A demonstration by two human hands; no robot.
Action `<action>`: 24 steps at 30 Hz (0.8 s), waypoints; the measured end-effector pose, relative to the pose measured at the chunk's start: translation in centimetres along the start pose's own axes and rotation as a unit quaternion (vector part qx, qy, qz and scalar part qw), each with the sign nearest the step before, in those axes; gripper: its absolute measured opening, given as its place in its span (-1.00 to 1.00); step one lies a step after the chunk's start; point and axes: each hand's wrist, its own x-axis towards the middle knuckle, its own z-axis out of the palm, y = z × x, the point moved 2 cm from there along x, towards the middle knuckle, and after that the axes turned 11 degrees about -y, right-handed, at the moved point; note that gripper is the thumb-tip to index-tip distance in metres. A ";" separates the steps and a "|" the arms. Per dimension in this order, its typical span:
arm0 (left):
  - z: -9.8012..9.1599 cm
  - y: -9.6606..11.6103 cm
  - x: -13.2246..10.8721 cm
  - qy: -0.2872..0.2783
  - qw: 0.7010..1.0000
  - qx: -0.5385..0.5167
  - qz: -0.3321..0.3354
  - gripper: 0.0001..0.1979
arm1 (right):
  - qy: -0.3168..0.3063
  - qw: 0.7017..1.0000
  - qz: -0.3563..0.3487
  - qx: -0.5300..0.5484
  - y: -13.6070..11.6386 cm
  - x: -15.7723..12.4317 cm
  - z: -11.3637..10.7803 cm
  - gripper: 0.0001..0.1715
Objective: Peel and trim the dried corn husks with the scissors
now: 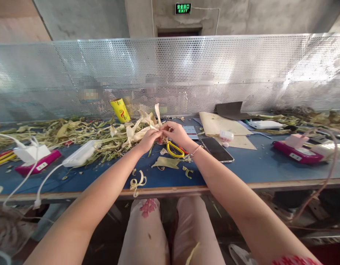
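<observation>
Pale papery husk leaves [138, 135] are being pinched by the left hand [149, 141] and right hand [175, 134], fingertips together, well in from the flat blue tabletop's [167, 180] near edge; curled cream scraps [134, 183] are strewn there, more leaves seemingly being left.

pale, pink-patterned trousers [147, 235] and a thin bracelet [196, 150] are worn.

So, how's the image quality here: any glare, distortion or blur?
Head view: bright glare washes out the right end of the metal panel; head view again: wide-angle stretch enlarges the forearms toward the bottom corners; side edges look soft, while the left hand and right hand show fairly clearly.
</observation>
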 end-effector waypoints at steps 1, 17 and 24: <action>-0.1 -0.2 0.1 0.003 1.000 -0.029 0.000 -0.70 | -0.002 1.000 0.004 0.004 0.0 0.0 0.0 -0.90; 0.2 0.7 -0.4 0.030 0.987 0.160 -0.015 -0.54 | 0.049 0.984 0.012 0.171 0.2 0.4 -0.4 -0.65; 0.0 -0.5 0.3 0.017 0.999 0.049 -0.016 -0.56 | 0.011 0.975 -0.003 0.221 -0.9 -0.1 -0.3 -0.61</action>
